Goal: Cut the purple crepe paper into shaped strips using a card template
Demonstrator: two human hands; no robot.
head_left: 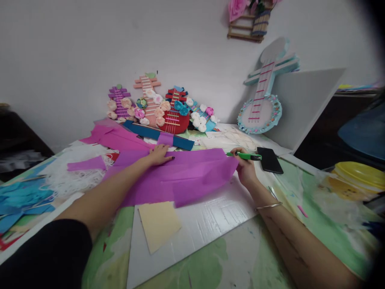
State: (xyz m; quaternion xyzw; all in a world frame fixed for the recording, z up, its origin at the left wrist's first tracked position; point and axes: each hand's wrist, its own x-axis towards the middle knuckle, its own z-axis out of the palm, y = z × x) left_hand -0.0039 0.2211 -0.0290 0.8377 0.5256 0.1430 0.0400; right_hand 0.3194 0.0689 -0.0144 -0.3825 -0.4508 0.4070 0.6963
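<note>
A large sheet of purple paper (180, 172) lies across a white board (207, 224), its right end lifted. My left hand (159, 155) rests on the sheet's upper edge, fingers spread and palm down. At the right end, my right hand (245, 168) holds a green cutter (248, 156) pointing left, its fingers wrapped round it beside the raised purple corner. Below the sheet, a pale yellow paper piece (159, 224) lies on the board. Behind my left hand is a dark blue strip (177, 140) with a purple band around it.
Several decorated paper instruments (174, 116) lean on the wall, with a larger pale blue one (260, 104) at right. A black phone (270, 160) and a yellow-lidded tub (359, 176) are on the right. Pink paper (114, 136), white shreds (72, 176) and blue paper (24, 196) lie left.
</note>
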